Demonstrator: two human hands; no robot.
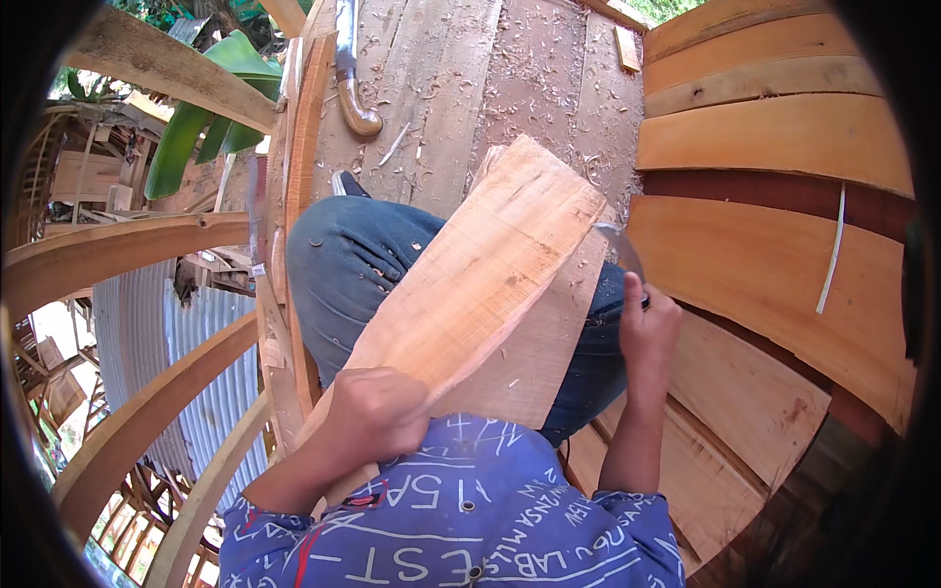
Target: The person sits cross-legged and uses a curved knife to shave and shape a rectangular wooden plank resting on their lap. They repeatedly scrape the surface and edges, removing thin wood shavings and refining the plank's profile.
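Observation:
A thick wooden plank lies slantwise over my lap, its far end pointing away and slightly right. My left hand is closed around its near end, close to my body; the fingers are mostly turned out of sight. In my right hand is a knife, gripped by the handle with my thumb up. Its curved blade reaches to the plank's right edge near the far end, and the tip seems to touch the wood there. Beneath this plank, a second wide board rests across my legs.
Wood shavings litter the plank floor ahead. A machete with a curved wooden handle lies at the far left. Slatted wooden wall boards rise on the right; railing beams and corrugated metal sheets are on the left.

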